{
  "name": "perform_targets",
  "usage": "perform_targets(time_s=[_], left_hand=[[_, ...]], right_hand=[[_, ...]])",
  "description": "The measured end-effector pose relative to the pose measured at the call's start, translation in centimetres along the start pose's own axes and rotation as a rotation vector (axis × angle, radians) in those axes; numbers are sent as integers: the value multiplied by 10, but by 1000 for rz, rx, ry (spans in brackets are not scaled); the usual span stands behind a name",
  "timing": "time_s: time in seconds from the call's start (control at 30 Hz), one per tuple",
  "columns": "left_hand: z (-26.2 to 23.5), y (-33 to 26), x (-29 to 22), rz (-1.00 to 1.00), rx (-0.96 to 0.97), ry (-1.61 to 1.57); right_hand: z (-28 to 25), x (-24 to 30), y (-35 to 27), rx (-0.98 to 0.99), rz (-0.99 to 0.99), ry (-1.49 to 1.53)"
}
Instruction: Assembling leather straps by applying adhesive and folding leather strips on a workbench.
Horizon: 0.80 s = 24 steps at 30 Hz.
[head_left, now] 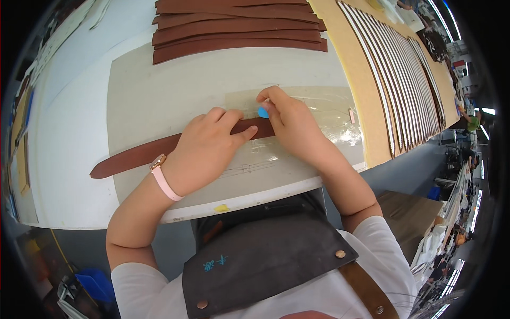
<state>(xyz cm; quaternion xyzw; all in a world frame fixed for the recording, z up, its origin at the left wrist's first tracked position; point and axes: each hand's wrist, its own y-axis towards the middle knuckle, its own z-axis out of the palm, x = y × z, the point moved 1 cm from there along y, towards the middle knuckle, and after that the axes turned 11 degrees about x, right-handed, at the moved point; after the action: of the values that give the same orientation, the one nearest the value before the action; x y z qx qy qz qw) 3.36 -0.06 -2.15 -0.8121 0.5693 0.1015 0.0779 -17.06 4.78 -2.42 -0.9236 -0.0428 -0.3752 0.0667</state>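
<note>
A long brown leather strip with a pointed left end lies across the grey mat in front of me. Over its middle is my left hand, fingers curled at the far edge and thumb laid across the leather, gripping it down. My right hand is bent at the strip's right part, thumb and index finger pinching a small blue piece at the far edge. The exact kind of this blue piece cannot be told. The right hand covers the strip's right end.
Several brown leather strips are stacked at the far side. On a tan board to the right, many narrow dark-and-white strips lie in a row. Clear film covers part of the grey mat. The white table edge runs before my apron.
</note>
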Motion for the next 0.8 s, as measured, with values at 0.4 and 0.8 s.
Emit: perform_targets(time_s=[0.4,0.8], left_hand=[[2,0,1,-25,8,-11],[1,-1,-1,-26,23,-8]], right_hand=[[16,0,1,-57,-17,-182],[21,4,3,-133,-41,-206]])
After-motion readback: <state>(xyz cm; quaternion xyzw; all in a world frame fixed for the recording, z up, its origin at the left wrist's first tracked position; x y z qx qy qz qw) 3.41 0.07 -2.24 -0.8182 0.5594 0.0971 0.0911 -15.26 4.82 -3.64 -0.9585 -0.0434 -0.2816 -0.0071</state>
